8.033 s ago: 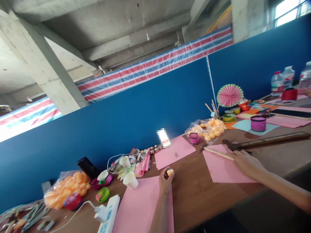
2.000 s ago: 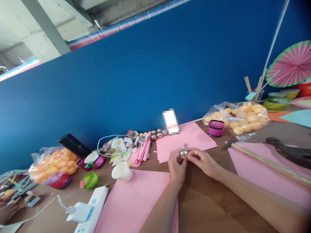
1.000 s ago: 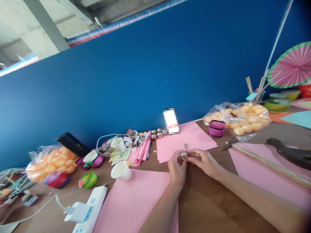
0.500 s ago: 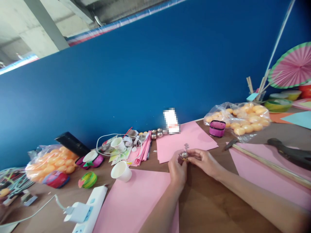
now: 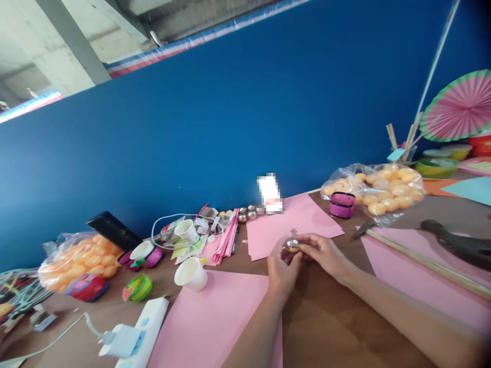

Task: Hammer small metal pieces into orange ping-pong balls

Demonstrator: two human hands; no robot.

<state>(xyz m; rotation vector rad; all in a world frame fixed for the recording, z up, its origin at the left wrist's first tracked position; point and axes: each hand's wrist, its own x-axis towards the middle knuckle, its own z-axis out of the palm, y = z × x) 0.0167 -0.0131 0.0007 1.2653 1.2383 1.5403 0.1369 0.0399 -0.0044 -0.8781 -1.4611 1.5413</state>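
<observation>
A small shiny ball [image 5: 292,245], silver with some orange showing, is pinched between the fingertips of both my hands above the brown table [image 5: 326,327]. My left hand [image 5: 281,268] grips it from the left and below. My right hand [image 5: 324,254] touches it from the right with thumb and forefinger. Under and behind the hands lies a pink paper sheet [image 5: 284,225] bearing a small printed figure. Three more silver balls [image 5: 246,213] rest by the blue partition.
A bag of orange balls [image 5: 378,191] and a magenta punch [image 5: 341,204] sit at the right; another bag of orange balls [image 5: 74,258] at the left. Paper cups [image 5: 190,274], a power strip [image 5: 140,332], a hammer [image 5: 456,245], a thin wooden stick [image 5: 425,260] and more pink sheets [image 5: 215,322] lie about.
Eight seconds ago my right hand lay on the far pink sheet by the hammer; it has since joined my left on the ball. Over the last second both hands barely moved.
</observation>
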